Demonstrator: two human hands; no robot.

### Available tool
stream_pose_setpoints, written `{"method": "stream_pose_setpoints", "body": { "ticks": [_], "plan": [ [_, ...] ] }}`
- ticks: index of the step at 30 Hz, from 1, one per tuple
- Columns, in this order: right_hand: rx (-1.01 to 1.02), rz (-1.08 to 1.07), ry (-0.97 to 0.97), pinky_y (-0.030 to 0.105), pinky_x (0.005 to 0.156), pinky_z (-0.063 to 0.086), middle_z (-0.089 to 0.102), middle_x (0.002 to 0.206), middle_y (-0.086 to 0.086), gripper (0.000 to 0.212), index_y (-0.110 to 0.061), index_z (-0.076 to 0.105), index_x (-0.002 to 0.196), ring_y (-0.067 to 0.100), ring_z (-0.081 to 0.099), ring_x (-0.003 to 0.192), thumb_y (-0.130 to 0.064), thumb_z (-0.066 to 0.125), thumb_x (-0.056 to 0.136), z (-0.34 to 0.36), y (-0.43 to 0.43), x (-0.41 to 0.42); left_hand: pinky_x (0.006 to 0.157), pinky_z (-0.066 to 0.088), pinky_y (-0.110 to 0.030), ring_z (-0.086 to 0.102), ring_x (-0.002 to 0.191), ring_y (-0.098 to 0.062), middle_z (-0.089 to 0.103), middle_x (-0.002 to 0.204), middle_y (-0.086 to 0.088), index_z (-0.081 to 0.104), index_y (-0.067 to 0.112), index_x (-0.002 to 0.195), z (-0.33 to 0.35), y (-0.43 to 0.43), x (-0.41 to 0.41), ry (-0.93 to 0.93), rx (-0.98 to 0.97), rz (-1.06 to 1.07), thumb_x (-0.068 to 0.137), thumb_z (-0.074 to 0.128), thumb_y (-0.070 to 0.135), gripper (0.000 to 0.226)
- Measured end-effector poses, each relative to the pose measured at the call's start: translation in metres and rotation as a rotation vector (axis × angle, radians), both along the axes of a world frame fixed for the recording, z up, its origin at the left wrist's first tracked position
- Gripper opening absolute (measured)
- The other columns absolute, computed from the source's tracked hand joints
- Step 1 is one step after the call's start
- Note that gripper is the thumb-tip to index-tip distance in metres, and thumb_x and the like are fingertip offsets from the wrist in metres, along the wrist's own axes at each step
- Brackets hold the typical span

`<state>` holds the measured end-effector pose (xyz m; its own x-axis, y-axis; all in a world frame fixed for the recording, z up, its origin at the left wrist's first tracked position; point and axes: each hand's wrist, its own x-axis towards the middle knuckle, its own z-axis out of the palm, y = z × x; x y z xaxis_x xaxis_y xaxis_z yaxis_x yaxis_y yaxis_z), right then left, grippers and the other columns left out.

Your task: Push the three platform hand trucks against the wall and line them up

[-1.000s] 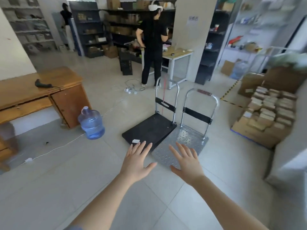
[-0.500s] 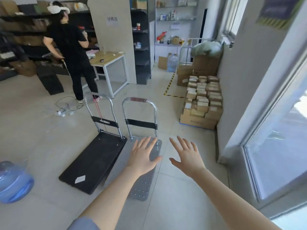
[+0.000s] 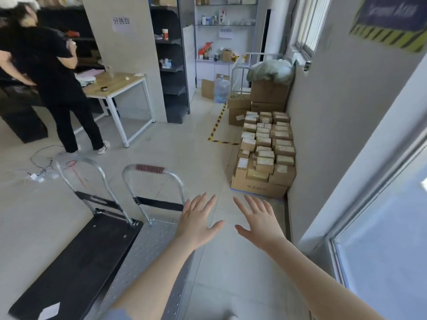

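Both arms reach forward from the bottom of the view; the left hand (image 3: 198, 224) is spread flat with fingers apart and holds nothing, hanging above the near right corner of the silver cart (image 3: 147, 252); the right hand (image 3: 260, 221) is likewise spread and bare, over open floor (image 3: 231, 273) between that cart and the wall (image 3: 342, 135) on the right. The silver cart has a perforated metal deck and an upright looped handle with a red grip at the top; the black cart (image 3: 76, 269) lies just beside it on the left, their decks side by side and touching or nearly so, its own silver handle upright too and a white label on its near end. Only these two carts show; both stand apart from the right wall, with bare floor between. Farther on, stacked cardboard boxes (image 3: 265, 155) sit against that wall; yellow-and-black tape (image 3: 216, 125) marks the floor beside them. To the far left a person in black (image 3: 53, 77) stands at a wooden-topped table (image 3: 115, 85), with cables (image 3: 41, 167) on the floor behind them; dark shelves (image 3: 172, 58) rise beyond.
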<state>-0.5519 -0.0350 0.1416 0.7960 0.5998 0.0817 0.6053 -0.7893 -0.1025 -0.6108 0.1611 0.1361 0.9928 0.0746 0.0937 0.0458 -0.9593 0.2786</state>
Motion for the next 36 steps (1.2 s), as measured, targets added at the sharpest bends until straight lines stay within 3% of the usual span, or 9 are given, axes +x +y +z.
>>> {"method": "stream_pose_setpoints", "body": {
  "ticks": [6, 11, 16, 18, 20, 25, 30, 34, 36],
  "plan": [
    [-0.042, -0.044, -0.021, 0.052, 0.099, 0.039, 0.051, 0.136, 0.014, 0.08, -0.025, 0.031, 0.139, 0.036, 0.05, 0.122, -0.045, 0.07, 0.072, 0.011, 0.012, 0.148, 0.114, -0.004, -0.036, 0.004, 0.143, -0.015, 0.008, 0.157, 0.004, 0.008, 0.034, 0.147, 0.012, -0.003, 0.167, -0.033, -0.11, -0.033, 0.087, 0.037, 0.064, 0.073],
    [-0.032, -0.057, -0.002, 0.05, 0.11, 0.024, 0.032, 0.15, 0.012, 0.074, -0.028, 0.02, 0.145, 0.033, 0.03, 0.136, -0.044, 0.058, 0.083, 0.029, 0.018, 0.258, 0.115, 0.0, -0.037, 0.007, 0.143, -0.017, 0.01, 0.157, 0.004, 0.007, 0.034, 0.147, 0.017, 0.017, 0.272, -0.024, -0.057, -0.042, 0.076, 0.017, 0.073, 0.082],
    [-0.03, -0.009, -0.015, 0.048, 0.114, 0.015, 0.018, 0.155, 0.01, 0.074, -0.029, 0.007, 0.148, 0.03, 0.016, 0.141, -0.044, 0.05, 0.089, 0.027, 0.035, 0.371, 0.116, 0.0, -0.039, 0.006, 0.143, -0.018, 0.01, 0.157, 0.004, 0.005, 0.035, 0.147, 0.013, 0.044, 0.373, -0.016, -0.029, 0.013, 0.085, 0.034, 0.065, 0.075],
    [-0.022, 0.025, -0.006, 0.048, 0.114, 0.012, 0.016, 0.155, 0.01, 0.074, -0.03, 0.004, 0.147, 0.03, 0.013, 0.142, -0.045, 0.048, 0.09, 0.023, 0.05, 0.416, 0.117, 0.0, -0.039, 0.006, 0.143, -0.018, 0.01, 0.157, 0.004, 0.007, 0.034, 0.147, 0.01, 0.054, 0.412, -0.017, -0.025, 0.044, 0.082, 0.029, 0.069, 0.078],
    [-0.018, 0.074, 0.008, 0.047, 0.115, 0.01, 0.014, 0.156, 0.009, 0.073, -0.032, 0.002, 0.147, 0.029, 0.012, 0.142, -0.045, 0.047, 0.091, 0.021, 0.068, 0.463, 0.116, -0.001, -0.039, 0.006, 0.143, -0.018, 0.009, 0.157, 0.004, 0.009, 0.032, 0.148, 0.007, 0.066, 0.451, -0.013, -0.017, 0.09, 0.077, 0.022, 0.071, 0.082],
    [-0.02, 0.196, 0.035, 0.045, 0.115, 0.008, 0.007, 0.157, 0.008, 0.072, -0.033, -0.002, 0.147, 0.027, 0.008, 0.143, -0.045, 0.043, 0.092, 0.03, 0.116, 0.588, 0.117, -0.004, -0.038, 0.006, 0.143, -0.016, 0.007, 0.157, 0.005, 0.007, 0.034, 0.147, 0.013, 0.097, 0.534, -0.011, -0.025, 0.254, 0.087, 0.038, 0.063, 0.074],
    [-0.038, 0.378, 0.04, 0.046, 0.116, 0.007, 0.005, 0.158, 0.007, 0.073, -0.033, -0.006, 0.146, 0.027, 0.008, 0.143, -0.047, 0.041, 0.093, 0.037, 0.197, 0.677, 0.115, -0.005, -0.037, 0.007, 0.143, -0.018, 0.006, 0.158, 0.003, 0.004, 0.033, 0.147, 0.023, 0.155, 0.59, 0.0, 0.024, 0.424, 0.079, 0.019, 0.074, 0.081],
    [-0.013, 0.523, 0.02, 0.045, 0.116, 0.006, 0.005, 0.158, 0.006, 0.072, -0.033, -0.006, 0.146, 0.026, 0.008, 0.144, -0.049, 0.04, 0.093, 0.035, 0.273, 0.721, 0.116, -0.004, -0.039, 0.003, 0.144, -0.018, 0.002, 0.158, 0.003, -0.001, 0.033, 0.148, 0.017, 0.209, 0.619, 0.058, 0.062, 0.559, 0.084, 0.025, 0.071, 0.078],
    [-0.017, 0.585, 0.026, 0.044, 0.116, 0.006, 0.004, 0.158, 0.005, 0.072, -0.033, -0.006, 0.146, 0.026, 0.008, 0.144, -0.048, 0.04, 0.093, 0.028, 0.31, 0.741, 0.117, -0.003, -0.039, 0.003, 0.144, -0.018, 0.002, 0.158, 0.004, -0.001, 0.033, 0.148, 0.009, 0.236, 0.634, 0.062, 0.069, 0.622, 0.081, 0.019, 0.075, 0.081]
  ]
}}
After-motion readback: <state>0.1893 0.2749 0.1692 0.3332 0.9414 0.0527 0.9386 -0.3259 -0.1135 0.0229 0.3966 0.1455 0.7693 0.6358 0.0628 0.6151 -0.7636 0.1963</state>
